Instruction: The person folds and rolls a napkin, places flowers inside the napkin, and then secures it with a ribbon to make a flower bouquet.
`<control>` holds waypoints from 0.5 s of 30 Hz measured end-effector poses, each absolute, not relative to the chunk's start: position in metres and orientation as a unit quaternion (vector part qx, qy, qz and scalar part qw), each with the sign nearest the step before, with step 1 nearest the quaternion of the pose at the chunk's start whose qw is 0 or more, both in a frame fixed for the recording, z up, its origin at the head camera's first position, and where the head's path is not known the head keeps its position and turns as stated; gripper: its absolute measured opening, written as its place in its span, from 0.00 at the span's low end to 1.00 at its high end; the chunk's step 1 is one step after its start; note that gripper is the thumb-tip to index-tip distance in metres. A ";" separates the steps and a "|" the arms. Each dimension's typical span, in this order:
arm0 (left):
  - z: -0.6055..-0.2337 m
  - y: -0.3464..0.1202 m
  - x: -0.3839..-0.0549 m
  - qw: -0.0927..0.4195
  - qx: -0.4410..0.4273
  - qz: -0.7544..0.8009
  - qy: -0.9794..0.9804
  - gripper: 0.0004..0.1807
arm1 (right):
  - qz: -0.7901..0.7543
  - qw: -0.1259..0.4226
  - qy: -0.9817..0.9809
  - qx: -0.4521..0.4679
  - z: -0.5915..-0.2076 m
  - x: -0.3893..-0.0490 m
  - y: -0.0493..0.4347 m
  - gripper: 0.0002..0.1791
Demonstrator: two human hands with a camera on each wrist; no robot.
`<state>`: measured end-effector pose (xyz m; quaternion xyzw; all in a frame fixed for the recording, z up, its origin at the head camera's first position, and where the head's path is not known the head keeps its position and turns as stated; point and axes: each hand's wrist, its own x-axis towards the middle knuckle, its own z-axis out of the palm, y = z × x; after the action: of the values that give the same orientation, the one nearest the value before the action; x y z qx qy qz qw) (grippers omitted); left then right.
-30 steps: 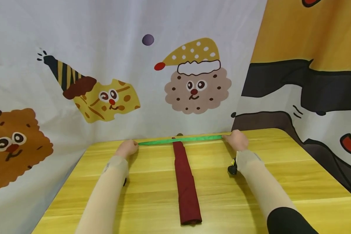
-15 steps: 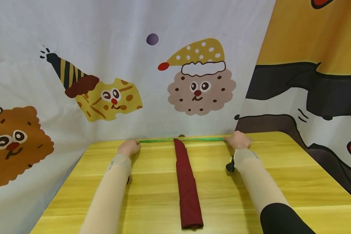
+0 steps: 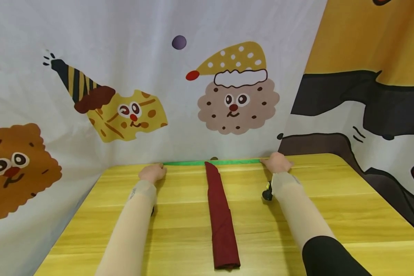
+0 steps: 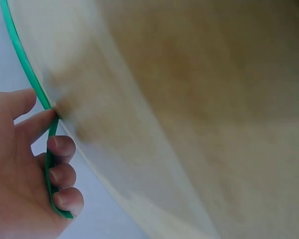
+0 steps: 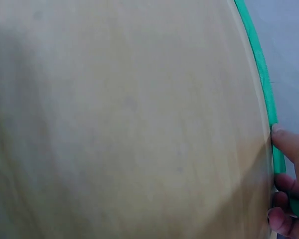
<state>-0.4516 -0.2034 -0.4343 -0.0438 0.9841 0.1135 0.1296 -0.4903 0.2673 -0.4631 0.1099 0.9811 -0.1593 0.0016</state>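
Observation:
A narrow green ribbon (image 3: 188, 163) stretches taut between both hands along the table's far edge. At its left end, my left hand (image 3: 153, 173) holds it; in the left wrist view, the ribbon runs under the index fingertip (image 4: 51, 115) and through the curled lower fingers, its tail showing below. My right hand (image 3: 277, 163) grips the other end, and the right wrist view has the thumb (image 5: 284, 139) on the ribbon beside the edge, other fingers curled below. Between the arms lies a long, folded dark red cloth (image 3: 222, 218), its far tip overlapping the ribbon in the head view.
The wooden table (image 3: 179, 214) reaches back to a white hanging curtain (image 3: 131, 50) printed with cartoon biscuits and cheese. On the right, the curtain (image 3: 348, 119) carries large yellow, black and brown shapes. A small black device (image 3: 267, 193) is worn at the right wrist.
The ribbon crossed over the red cloth's far end a second ago; now it lies farther back, flat along the far edge. Both hands keep hold of it. The head view has shifted slightly.

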 end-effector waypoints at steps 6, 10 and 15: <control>-0.431 -0.207 -0.451 0.126 -0.046 0.118 0.984 0.29 | -0.172 0.011 0.979 0.108 -0.463 -0.494 0.274 0.36; -0.428 -0.208 -0.448 0.115 -0.052 0.126 0.984 0.27 | -0.181 0.020 0.977 0.113 -0.462 -0.492 0.277 0.36; -0.423 -0.210 -0.443 0.106 -0.048 0.130 0.985 0.25 | -0.186 0.027 0.976 0.109 -0.458 -0.486 0.278 0.35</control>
<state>-0.4427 -0.2097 -0.4235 -0.0477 0.9847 0.1298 0.1062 -0.4863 0.2784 -0.4579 0.1091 0.9761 -0.1859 0.0272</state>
